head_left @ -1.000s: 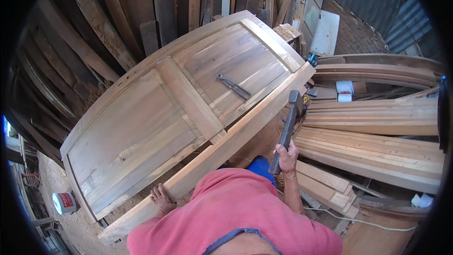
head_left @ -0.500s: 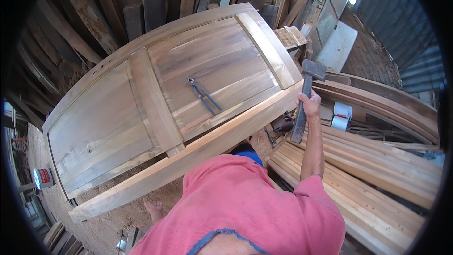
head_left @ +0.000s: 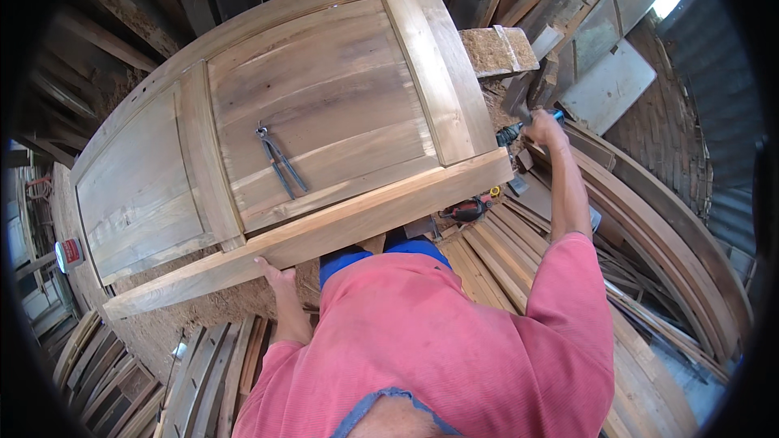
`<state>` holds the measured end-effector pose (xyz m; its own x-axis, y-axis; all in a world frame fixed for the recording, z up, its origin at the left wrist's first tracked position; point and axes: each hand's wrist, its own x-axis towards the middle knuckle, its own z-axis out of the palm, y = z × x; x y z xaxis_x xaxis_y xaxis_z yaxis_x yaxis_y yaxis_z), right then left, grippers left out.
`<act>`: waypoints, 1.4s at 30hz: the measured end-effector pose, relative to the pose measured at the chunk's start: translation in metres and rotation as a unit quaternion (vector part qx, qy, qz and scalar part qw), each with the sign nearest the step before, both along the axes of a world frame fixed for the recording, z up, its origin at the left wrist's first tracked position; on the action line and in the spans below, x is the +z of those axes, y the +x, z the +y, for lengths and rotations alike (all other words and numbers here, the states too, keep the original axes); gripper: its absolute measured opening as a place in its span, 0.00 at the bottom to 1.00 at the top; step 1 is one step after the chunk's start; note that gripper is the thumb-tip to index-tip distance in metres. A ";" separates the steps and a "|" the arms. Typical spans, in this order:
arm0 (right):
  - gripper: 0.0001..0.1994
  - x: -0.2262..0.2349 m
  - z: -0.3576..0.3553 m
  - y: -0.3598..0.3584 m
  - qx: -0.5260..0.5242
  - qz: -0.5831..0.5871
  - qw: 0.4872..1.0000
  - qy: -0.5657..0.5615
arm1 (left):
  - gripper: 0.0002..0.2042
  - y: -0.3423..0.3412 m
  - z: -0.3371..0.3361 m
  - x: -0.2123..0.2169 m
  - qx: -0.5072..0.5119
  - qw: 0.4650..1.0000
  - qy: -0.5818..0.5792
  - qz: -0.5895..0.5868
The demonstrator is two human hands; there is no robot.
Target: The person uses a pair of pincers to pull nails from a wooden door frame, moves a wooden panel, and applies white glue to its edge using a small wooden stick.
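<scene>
A large panelled wooden door (head_left: 268, 130) is laid flat across the middle of a timber workshop, its long near rail (head_left: 324, 235) running from lower left to upper right. Stacked planks (head_left: 503, 268) are piled to the right and near side, and curved wooden strips (head_left: 203, 373) lie at lower left beside sawdust on the floor. A pair of metal pincers (head_left: 280, 161) is left resting on the far panel, touched by neither hand. A small red-and-white tin (head_left: 69, 253) is seen at the far left edge.

The near rail is steadied from below by the left hand (head_left: 276, 276), whose fingers are curled under the wood's edge. A hammer (head_left: 519, 101) is gripped by its handle in the right hand (head_left: 548, 130), fist clenched, and is raised above the door's right corner, well clear of the wood.

A striking step appears to be in hand: the rail is being held to the frame while the hammer is lifted. A downward blow near the right corner seems called for, with the rail kept pressed in place by the lower hand.
</scene>
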<state>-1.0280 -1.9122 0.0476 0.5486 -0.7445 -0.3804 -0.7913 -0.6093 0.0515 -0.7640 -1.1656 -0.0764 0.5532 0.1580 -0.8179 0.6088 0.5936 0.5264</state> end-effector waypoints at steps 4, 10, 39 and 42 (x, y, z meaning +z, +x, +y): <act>0.17 0.027 0.026 0.055 0.083 0.235 0.951 0.183 | 0.39 -0.012 0.011 0.006 0.039 0.998 0.046 0.000; 0.17 -0.003 -0.012 0.022 0.080 0.113 0.986 0.090 | 0.39 -0.010 0.002 0.007 0.031 0.997 0.072 0.004; 0.22 -0.081 0.102 0.150 0.058 -0.071 0.991 0.094 | 0.37 -0.034 0.067 -0.025 0.107 0.994 -0.024 -0.029; 0.23 -0.021 0.193 0.177 0.125 -0.044 0.991 -0.004 | 0.36 -0.038 0.099 -0.027 0.153 0.988 -0.028 -0.025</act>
